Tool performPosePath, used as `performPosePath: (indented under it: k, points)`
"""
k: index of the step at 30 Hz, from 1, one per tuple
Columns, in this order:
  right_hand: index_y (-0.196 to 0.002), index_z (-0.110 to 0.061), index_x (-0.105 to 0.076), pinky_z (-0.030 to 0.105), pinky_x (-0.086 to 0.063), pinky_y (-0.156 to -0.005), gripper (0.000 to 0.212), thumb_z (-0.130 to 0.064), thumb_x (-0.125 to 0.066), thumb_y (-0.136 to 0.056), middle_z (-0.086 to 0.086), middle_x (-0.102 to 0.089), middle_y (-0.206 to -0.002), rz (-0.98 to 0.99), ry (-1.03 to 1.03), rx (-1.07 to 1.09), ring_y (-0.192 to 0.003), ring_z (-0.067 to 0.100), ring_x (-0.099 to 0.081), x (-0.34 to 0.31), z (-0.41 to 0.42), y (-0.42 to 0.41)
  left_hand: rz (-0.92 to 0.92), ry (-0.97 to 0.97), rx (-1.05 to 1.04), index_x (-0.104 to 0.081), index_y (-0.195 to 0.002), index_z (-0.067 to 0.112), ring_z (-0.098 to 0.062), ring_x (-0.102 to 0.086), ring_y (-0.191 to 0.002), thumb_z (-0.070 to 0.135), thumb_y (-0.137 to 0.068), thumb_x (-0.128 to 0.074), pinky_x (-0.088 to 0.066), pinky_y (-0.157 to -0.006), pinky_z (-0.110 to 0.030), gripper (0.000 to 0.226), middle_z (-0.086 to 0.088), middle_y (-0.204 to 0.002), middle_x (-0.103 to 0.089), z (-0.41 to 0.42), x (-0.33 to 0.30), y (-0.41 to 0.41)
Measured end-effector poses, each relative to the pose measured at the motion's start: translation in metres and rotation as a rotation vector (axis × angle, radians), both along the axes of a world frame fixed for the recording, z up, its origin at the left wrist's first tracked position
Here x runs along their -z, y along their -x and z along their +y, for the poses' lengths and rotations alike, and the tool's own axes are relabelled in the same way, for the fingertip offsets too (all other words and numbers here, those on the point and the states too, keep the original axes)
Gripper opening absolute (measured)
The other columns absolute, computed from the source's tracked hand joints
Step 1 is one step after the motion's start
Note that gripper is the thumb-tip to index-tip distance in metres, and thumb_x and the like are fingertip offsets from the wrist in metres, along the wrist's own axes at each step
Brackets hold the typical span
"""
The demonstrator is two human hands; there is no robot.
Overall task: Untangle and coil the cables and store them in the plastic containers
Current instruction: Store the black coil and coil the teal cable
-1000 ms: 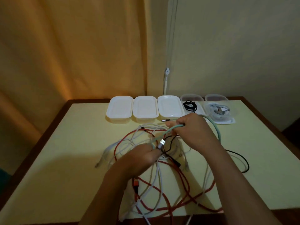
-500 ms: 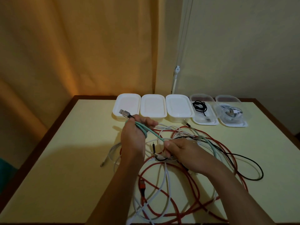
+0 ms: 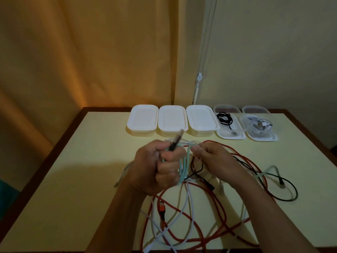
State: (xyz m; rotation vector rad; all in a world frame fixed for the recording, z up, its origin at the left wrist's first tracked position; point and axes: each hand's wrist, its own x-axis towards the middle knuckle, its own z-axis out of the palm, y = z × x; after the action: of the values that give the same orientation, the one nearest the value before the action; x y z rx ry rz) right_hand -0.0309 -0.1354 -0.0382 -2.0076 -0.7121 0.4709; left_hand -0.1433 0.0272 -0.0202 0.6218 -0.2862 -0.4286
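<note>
My left hand grips several loops of a mint-green cable, whose plug end sticks up from the fist. My right hand pinches the same green cable at the top of the loop. Beneath both hands lies a tangle of a red cable, white cables and a black cable. The green cable's free tail trails off to the right. At the table's far edge stand three closed white containers and two clear open ones, one with a black cable, one with a white cable.
The pale yellow table has a dark wooden rim. A yellow curtain hangs behind on the left, a light wall with a thin cord on the right. The tangle reaches the table's near edge.
My left hand has gathered more green loops and drawn back toward me. My right hand rose from the tangle to the top of the loop. The green tail slid rightward.
</note>
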Motion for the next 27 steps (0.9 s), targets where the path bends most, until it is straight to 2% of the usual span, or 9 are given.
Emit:
performPosePath:
  k: [2, 6, 10, 12, 16, 19, 21, 24, 27]
  points:
    - [-0.067, -0.013, -0.058, 0.028, -0.031, -0.055, 0.043, -0.042, -0.058, -0.099, -0.007, -0.042, -0.054, -0.041, -0.060, 0.044, -0.049, 0.008, -0.037, -0.002, 0.001, -0.004, 0.060, -0.118, 0.127, -0.029, -0.070, 0.022, -0.006, -0.009, -0.035, 0.031, -0.094, -0.043, -0.011, -0.034, -0.020, 0.029, 0.009, -0.051, -0.023, -0.006, 0.004, -0.003]
    - [-0.067, -0.022, -0.066, 0.034, -0.044, -0.064, 0.030, -0.035, -0.068, -0.093, -0.001, -0.064, -0.064, -0.130, -0.127, 0.052, -0.060, 0.012, -0.056, -0.007, -0.001, -0.005, 0.213, -0.643, 0.027, -0.034, -0.067, 0.018, -0.004, -0.011, -0.035, 0.049, -0.092, -0.030, -0.011, -0.033, -0.016, 0.040, 0.010, -0.046, -0.022, -0.021, 0.007, -0.008]
    - [-0.072, -0.017, -0.073, 0.038, -0.040, -0.057, 0.022, -0.034, -0.076, -0.086, 0.011, -0.059, -0.063, -0.220, -0.135, 0.082, -0.057, 0.023, -0.049, -0.013, -0.007, -0.003, 0.492, -0.801, -0.345, -0.044, -0.079, 0.015, 0.000, -0.026, -0.033, 0.063, -0.097, -0.026, -0.019, -0.030, -0.012, 0.054, 0.005, -0.059, -0.038, -0.032, 0.011, -0.016]
    - [-0.073, -0.021, -0.075, 0.037, -0.040, -0.056, 0.017, -0.034, -0.079, -0.084, 0.007, -0.057, -0.060, -0.258, -0.133, 0.087, -0.055, 0.017, -0.046, -0.016, -0.008, 0.000, 0.499, -0.862, -0.547, -0.049, -0.079, 0.018, -0.002, -0.029, -0.039, 0.069, -0.091, -0.028, -0.020, -0.035, -0.015, 0.056, 0.006, -0.060, -0.041, -0.027, 0.019, -0.022]
    - [-0.091, -0.034, -0.079, 0.032, -0.053, -0.072, 0.009, -0.028, -0.071, -0.091, -0.011, -0.074, -0.080, -0.263, -0.134, 0.006, -0.076, 0.008, -0.066, -0.018, -0.006, 0.012, 0.407, -0.900, -0.928, -0.044, -0.067, 0.022, -0.009, -0.028, -0.044, 0.057, -0.101, -0.030, -0.022, -0.045, -0.025, 0.051, 0.007, -0.052, -0.035, -0.012, 0.034, -0.031]
    - [-0.104, -0.028, -0.080, 0.015, -0.051, -0.073, 0.016, -0.026, -0.066, -0.096, -0.019, -0.076, -0.092, -0.263, -0.089, -0.043, -0.087, -0.004, -0.067, -0.015, -0.002, 0.017, 0.352, -0.863, -1.121, -0.046, -0.071, 0.014, -0.013, -0.039, -0.050, 0.028, -0.106, -0.034, -0.033, -0.046, -0.022, 0.039, 0.002, -0.054, -0.043, -0.010, 0.033, -0.034]
    - [-0.106, -0.030, -0.079, 0.012, -0.049, -0.069, 0.018, -0.028, -0.064, -0.096, -0.021, -0.075, -0.096, -0.274, -0.040, -0.072, -0.086, -0.008, -0.065, -0.013, 0.001, 0.017, 0.330, -0.831, -1.178, -0.054, -0.076, 0.010, -0.016, -0.056, -0.062, 0.021, -0.105, -0.036, -0.047, -0.058, -0.022, 0.036, 0.000, -0.061, -0.061, -0.007, 0.030, -0.033]
    - [-0.103, -0.033, -0.079, 0.014, -0.046, -0.067, 0.018, -0.032, -0.063, -0.096, -0.023, -0.074, -0.092, -0.288, 0.010, -0.101, -0.080, -0.009, -0.063, -0.011, 0.004, 0.016, 0.303, -0.498, -1.219, -0.051, -0.080, 0.011, -0.025, -0.067, -0.080, 0.021, -0.107, -0.025, -0.054, -0.081, -0.034, 0.038, -0.007, -0.070, -0.070, -0.012, 0.019, -0.028]
    - [-0.100, -0.032, -0.080, 0.025, -0.047, -0.063, 0.018, -0.033, -0.063, -0.096, -0.017, -0.073, -0.079, -0.301, 0.056, -0.143, -0.068, 0.000, -0.061, -0.009, 0.009, 0.017, 0.216, -0.156, -1.184, -0.044, -0.081, 0.013, -0.022, -0.060, -0.064, 0.020, -0.106, -0.024, -0.052, -0.069, -0.033, 0.032, -0.006, -0.065, -0.057, -0.016, 0.009, -0.022]
